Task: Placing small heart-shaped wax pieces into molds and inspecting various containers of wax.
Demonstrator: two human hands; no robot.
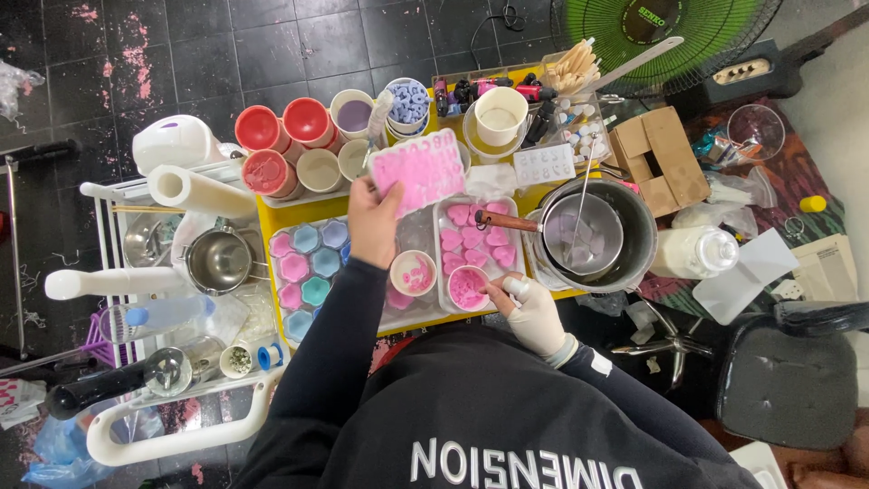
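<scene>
our left hand point(373, 222) grips a pink letter mould point(421, 169); our right hand point(534, 312) pinches a cup point(468, 287) of pink wax. heart tray point(477, 240) just beyond looks filled.

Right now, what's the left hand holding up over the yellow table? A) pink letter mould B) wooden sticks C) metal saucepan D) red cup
A: the left hand grips the flat pink letter mould by its edge, raised above the trays, while the gloved right hand rests by a small pink-filled cup.
</scene>
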